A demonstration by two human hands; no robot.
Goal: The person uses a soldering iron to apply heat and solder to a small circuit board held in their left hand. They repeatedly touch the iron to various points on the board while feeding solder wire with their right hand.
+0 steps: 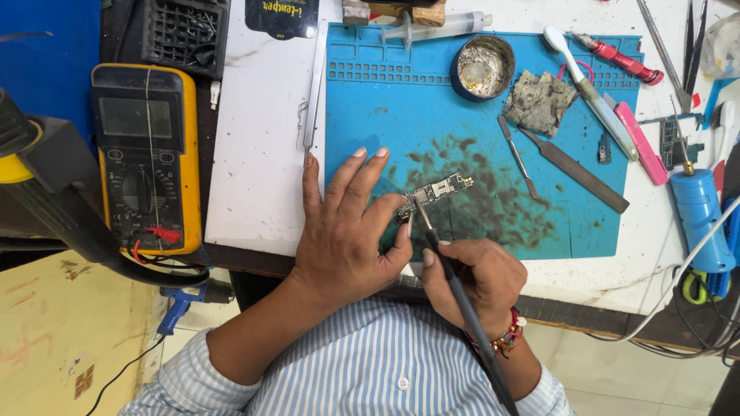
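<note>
A small circuit board (pixel 437 189) lies on the stained blue work mat (pixel 385 115). My left hand (pixel 347 227) rests flat on the mat beside it, thumb and forefinger steadying the board's left end. In my right hand (pixel 470 279) I grip a black soldering iron (pixel 455 296) like a pen. Its metal tip touches the board's left part.
A yellow multimeter (pixel 146 158) sits at the left, tweezers (pixel 314 85) next to the mat. On the mat lie a round tin (pixel 482 67), a dirty rag (pixel 539 100), a metal spatula (pixel 574 169) and a toothbrush (pixel 590 88). A blue tool (pixel 700 219) and cables lie at the right.
</note>
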